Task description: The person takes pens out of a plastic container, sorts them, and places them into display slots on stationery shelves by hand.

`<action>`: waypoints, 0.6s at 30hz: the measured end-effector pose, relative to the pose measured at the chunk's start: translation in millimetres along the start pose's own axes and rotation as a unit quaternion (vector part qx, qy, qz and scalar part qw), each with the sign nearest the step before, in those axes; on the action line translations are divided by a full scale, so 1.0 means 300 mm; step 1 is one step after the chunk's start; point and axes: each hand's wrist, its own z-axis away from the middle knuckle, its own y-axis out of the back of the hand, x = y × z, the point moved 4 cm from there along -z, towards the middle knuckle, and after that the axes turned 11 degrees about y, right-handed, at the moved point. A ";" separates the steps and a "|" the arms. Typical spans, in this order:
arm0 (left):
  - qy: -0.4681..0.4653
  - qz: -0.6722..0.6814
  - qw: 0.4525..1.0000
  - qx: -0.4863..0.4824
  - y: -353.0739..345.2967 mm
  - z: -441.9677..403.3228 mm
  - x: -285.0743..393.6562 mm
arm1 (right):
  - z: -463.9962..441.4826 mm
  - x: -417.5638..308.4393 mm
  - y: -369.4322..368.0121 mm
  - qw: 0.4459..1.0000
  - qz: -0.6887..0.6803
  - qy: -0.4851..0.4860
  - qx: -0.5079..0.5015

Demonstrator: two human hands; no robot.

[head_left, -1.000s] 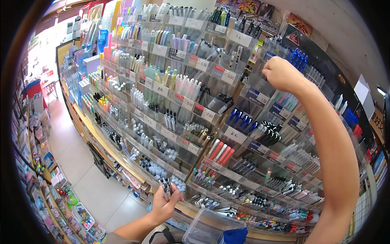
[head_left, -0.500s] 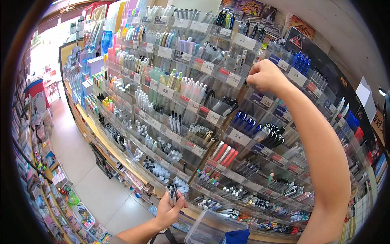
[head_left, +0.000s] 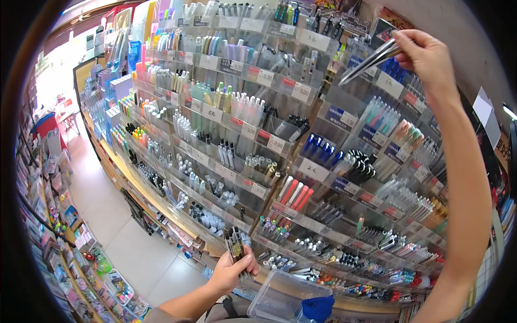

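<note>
My left hand (head_left: 229,273) is closed around a small bunch of dark, clear-barrelled pens (head_left: 235,245), low in front of the rack. Up at the right, my right hand (head_left: 431,59) pinches a few slim pens (head_left: 370,62) by one end; they slant down to the left, held off the rack. Behind both hands stands a tiered clear plastic pen rack with price labels, one of them a white tag (head_left: 314,169). Blue pens (head_left: 321,148) and red-and-white pens (head_left: 295,195) fill pockets between the two hands.
Just right of my left hand is a clear plastic box (head_left: 269,296) with a blue cloth (head_left: 318,308) at its edge. A tiled aisle (head_left: 107,199) runs along the left, beside another shelf (head_left: 81,280) of small goods. A bright doorway lies at the far left.
My right hand has moved up and right from the rack and now shows pens in its fingers. The left hand's pens have tipped into fuller view. The camera view has shifted slightly.
</note>
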 end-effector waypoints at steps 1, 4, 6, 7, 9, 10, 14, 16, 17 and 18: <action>0.022 0.016 1.000 -0.014 -0.011 -0.002 -0.004 | 0.029 -0.016 0.030 0.999 -0.042 -0.014 -0.002; 0.104 0.053 0.993 -0.034 -0.051 0.000 -0.023 | 0.202 -0.093 0.046 0.975 -0.122 -0.114 -0.144; 0.132 0.061 0.986 -0.087 -0.069 0.000 -0.069 | 0.395 -0.164 -0.009 0.936 -0.159 -0.199 -0.241; 0.150 0.063 0.979 -0.125 -0.087 0.003 -0.093 | 0.497 -0.186 -0.037 0.904 -0.191 -0.245 -0.295; 0.211 0.053 0.969 -0.115 -0.127 0.022 -0.140 | 0.710 -0.208 -0.094 0.864 -0.255 -0.275 -0.335; 0.235 0.027 0.966 -0.099 -0.140 0.027 -0.172 | 0.819 -0.208 -0.120 0.855 -0.271 -0.275 -0.348; 0.345 0.042 0.930 -0.122 -0.171 0.046 -0.303 | 1.088 -0.225 -0.156 0.845 -0.254 -0.303 -0.360; 0.343 0.032 0.922 -0.176 -0.187 0.058 -0.318 | 1.177 -0.207 -0.163 0.883 -0.213 -0.244 -0.340; 0.340 0.029 0.918 -0.203 -0.194 0.066 -0.324 | 1.200 -0.204 -0.158 0.882 -0.210 -0.257 -0.334; 0.317 0.024 0.928 -0.195 -0.203 0.073 -0.324 | 1.220 -0.200 -0.150 0.881 -0.207 -0.270 -0.329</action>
